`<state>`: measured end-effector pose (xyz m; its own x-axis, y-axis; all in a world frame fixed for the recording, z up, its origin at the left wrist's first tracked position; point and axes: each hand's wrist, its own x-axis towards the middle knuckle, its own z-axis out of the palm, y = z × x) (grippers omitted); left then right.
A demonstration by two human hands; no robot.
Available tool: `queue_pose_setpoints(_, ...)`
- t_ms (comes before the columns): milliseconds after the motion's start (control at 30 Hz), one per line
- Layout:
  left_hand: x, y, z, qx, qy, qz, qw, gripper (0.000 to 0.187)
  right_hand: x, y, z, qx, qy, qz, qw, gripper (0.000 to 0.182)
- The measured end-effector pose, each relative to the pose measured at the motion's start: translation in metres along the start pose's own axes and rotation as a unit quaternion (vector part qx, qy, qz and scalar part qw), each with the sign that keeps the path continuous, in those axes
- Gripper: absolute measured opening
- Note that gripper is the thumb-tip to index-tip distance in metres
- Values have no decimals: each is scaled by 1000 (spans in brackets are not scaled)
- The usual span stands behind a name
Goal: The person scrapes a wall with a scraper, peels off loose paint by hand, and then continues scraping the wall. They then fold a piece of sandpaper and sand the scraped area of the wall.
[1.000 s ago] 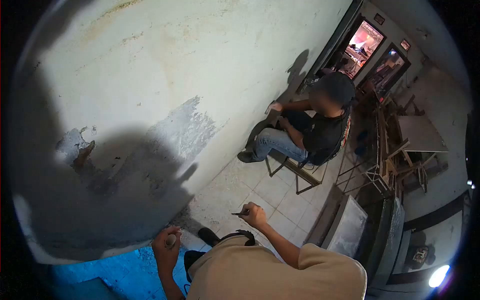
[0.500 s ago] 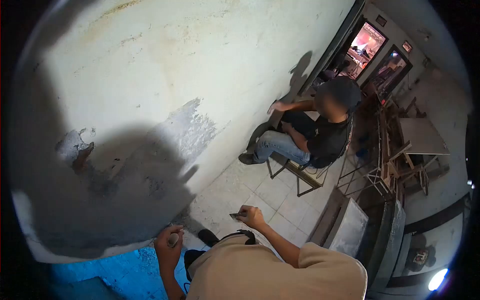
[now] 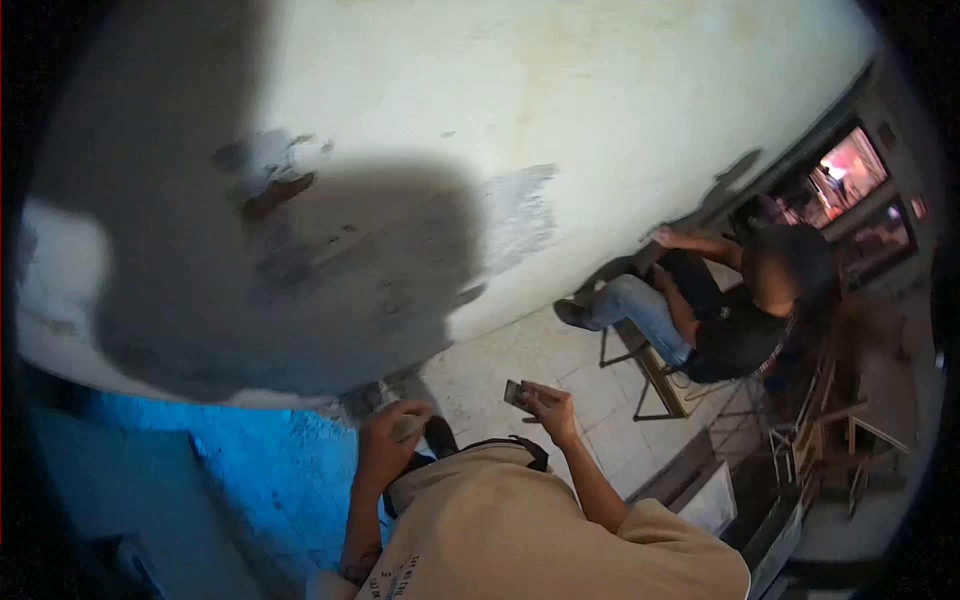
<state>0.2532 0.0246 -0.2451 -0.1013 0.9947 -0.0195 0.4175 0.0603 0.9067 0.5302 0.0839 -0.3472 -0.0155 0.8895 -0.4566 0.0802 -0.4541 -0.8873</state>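
My left hand (image 3: 380, 445) is closed around a small pale thing with a rounded end (image 3: 408, 428), whose kind I cannot make out. To the right, the fingers of my right hand (image 3: 552, 412) grip a small flat scraper (image 3: 516, 394), its dark rectangular blade pointing up and left. Both hands are in front of my body, apart from the wall. Beyond them stands the white wall (image 3: 620, 110), with a rough grey patch (image 3: 520, 215) and a chipped spot (image 3: 280, 165) showing brown. My own shadow covers much of its lower part.
A person (image 3: 745, 330) in dark top and jeans sits on a low bench (image 3: 655, 372) by the wall, one hand near it. Wooden frames and furniture (image 3: 815, 440) stand at right. Pale tiles (image 3: 600, 400) cover the floor, with a blue-lit stretch (image 3: 270, 480) at left.
The view has swung left, so wall and seated person appear farther right. Both my hands still hold their things; the scraper blade is tilted more upward and shows more of its face.
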Motion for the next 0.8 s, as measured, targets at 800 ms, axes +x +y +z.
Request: queue_pose_setpoints(800,-63,-50,-44,12,172,-153,973,20,51,-196,163,-348,-12,-513,785,10)
